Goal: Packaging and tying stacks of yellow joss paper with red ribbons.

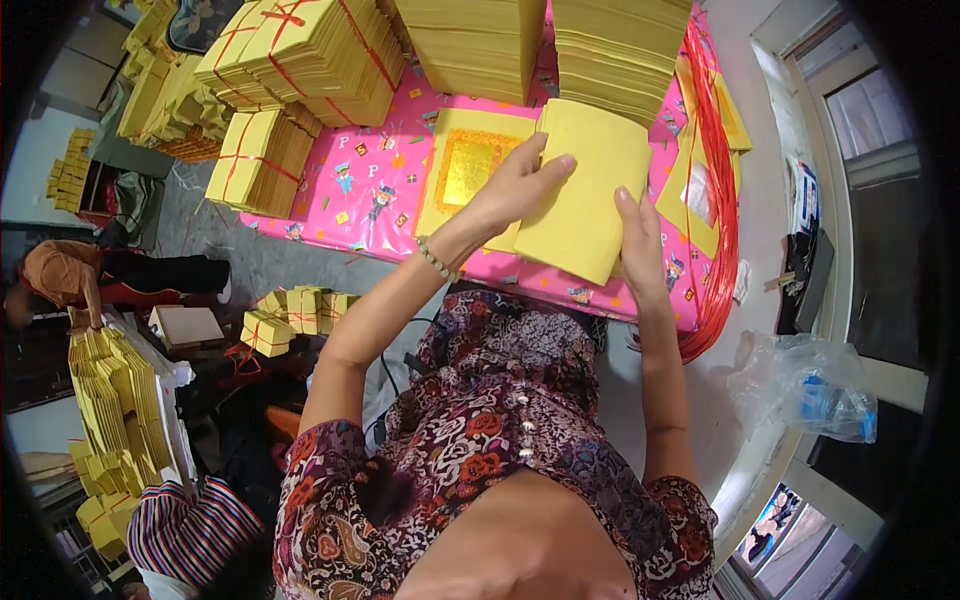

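A stack of plain yellow paper sheets [590, 190] is held between my two hands over the pink table cover. My left hand [522, 182] grips its left edge, the thumb lying across the top sheet. On the opposite edge, my right hand [643, 240] clasps the stack with its thumb on the face; the other fingers are mostly hidden. Just left of the stack lies a yellow sheet with a shiny gold square [468, 170], partly covered by my left hand.
Tall yellow paper stacks [470, 50] stand at the table's far side. Bundles tied with red string [258, 150] sit at the left. Red plastic strands [712, 200] hang over the right edge. Two people work at the left, one in a striped top [195, 530].
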Demonstrator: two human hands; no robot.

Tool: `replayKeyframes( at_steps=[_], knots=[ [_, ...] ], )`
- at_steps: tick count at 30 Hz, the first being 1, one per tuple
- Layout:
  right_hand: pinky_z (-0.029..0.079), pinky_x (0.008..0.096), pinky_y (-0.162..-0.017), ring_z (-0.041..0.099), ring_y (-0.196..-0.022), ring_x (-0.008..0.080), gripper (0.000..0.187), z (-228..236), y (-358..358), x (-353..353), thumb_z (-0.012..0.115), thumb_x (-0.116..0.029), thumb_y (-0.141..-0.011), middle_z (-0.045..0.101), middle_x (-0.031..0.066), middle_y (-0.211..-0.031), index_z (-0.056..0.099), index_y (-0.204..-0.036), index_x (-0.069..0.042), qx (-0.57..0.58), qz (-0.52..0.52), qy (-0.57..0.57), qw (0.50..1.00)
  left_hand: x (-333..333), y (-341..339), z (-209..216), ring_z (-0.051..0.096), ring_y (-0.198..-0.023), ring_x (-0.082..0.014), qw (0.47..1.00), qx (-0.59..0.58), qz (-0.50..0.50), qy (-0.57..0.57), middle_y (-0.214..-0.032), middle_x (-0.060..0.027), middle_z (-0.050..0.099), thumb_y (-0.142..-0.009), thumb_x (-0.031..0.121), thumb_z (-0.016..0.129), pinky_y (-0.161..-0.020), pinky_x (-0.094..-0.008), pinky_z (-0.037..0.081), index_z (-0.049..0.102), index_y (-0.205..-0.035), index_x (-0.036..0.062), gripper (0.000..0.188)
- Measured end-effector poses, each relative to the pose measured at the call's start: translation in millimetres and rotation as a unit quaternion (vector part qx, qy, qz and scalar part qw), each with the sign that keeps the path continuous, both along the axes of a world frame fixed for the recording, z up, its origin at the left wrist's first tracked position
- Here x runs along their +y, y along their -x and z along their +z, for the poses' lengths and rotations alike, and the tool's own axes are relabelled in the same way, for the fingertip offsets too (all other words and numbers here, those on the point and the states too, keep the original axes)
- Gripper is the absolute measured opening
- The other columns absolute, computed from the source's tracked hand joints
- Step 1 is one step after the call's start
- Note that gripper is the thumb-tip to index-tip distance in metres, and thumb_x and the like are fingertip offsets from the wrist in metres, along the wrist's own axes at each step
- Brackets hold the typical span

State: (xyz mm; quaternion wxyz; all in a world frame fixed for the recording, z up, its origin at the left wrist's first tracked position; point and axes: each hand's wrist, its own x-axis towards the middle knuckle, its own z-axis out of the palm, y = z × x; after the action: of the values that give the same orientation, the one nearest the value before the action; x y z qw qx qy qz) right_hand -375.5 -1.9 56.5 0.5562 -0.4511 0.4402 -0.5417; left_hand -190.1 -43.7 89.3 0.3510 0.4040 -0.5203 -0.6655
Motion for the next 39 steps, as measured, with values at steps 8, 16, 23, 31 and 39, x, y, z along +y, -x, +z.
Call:
replayKeyframes(
  at_steps=[8,16,23,31,39],
  knots=[
    [0.044,0.0274,-0.087,0.052,-0.103,0.0123,0.036,2.3,2.8,12.9,0.044,-0.016,-0.097,0.054,0.0089,-0.116,0.041,-0.127,0.004,0.091,0.02,0.116,0.989,27.1,14.2,-25.9,0.055,-0.085,-0.0147,0.973,0.043,0.113,0.196,-0.094,-0.0117,0.059,-0.097,0.019,0.045,-0.074,-0.0307,0.046,0.043,-0.114,-0.0036,0.028],
    [0.043,0.0295,-0.09,0.051,-0.106,0.0142,0.041,1.2,8.2,21.5,0.049,-0.014,-0.095,0.053,0.0096,-0.118,0.038,-0.13,0.004,0.092,0.024,0.134,0.986,47.7,14.9,-10.0,0.057,-0.066,-0.0195,0.957,-0.021,0.136,0.256,-0.08,-0.0154,0.059,-0.096,0.018,0.048,-0.059,-0.0337,0.045,0.04,-0.113,0.001,0.025],
    [0.044,0.0289,-0.089,0.052,-0.104,0.0133,0.04,11.7,5.2,26.6,0.051,-0.012,-0.094,0.054,0.0092,-0.118,0.041,-0.129,0.003,0.063,0.029,0.136,0.988,50.4,14.4,-19.8,0.057,-0.07,-0.0179,0.946,0.027,0.156,0.283,-0.081,-0.0141,0.06,-0.096,0.016,0.049,-0.062,-0.0309,0.045,0.042,-0.115,0.0015,0.024],
    [0.045,0.0212,-0.075,0.055,-0.085,0.0048,0.018,30.5,-7.0,22.2,0.053,-0.01,-0.095,0.062,0.0014,-0.093,0.058,-0.107,0.002,0.041,0.001,0.091,0.995,55.8,10.7,-25.3,0.051,-0.076,-0.0093,0.946,0.053,0.184,0.262,-0.082,-0.0066,0.057,-0.097,0.015,0.047,-0.065,-0.0271,0.044,0.045,-0.112,0.0009,0.02],
    [0.041,0.0184,-0.065,0.051,-0.072,0.0012,0.013,23.8,-3.1,8.4,0.055,-0.012,-0.094,0.059,-0.003,-0.079,0.058,-0.087,-0.001,0.047,-0.023,0.071,0.996,59.7,-4.8,-27.4,0.05,-0.088,-0.0084,0.968,0.007,0.138,0.209,-0.096,-0.0057,0.056,-0.098,0.014,0.046,-0.076,-0.0249,0.044,0.045,-0.116,-0.0005,0.023]
  ],
)
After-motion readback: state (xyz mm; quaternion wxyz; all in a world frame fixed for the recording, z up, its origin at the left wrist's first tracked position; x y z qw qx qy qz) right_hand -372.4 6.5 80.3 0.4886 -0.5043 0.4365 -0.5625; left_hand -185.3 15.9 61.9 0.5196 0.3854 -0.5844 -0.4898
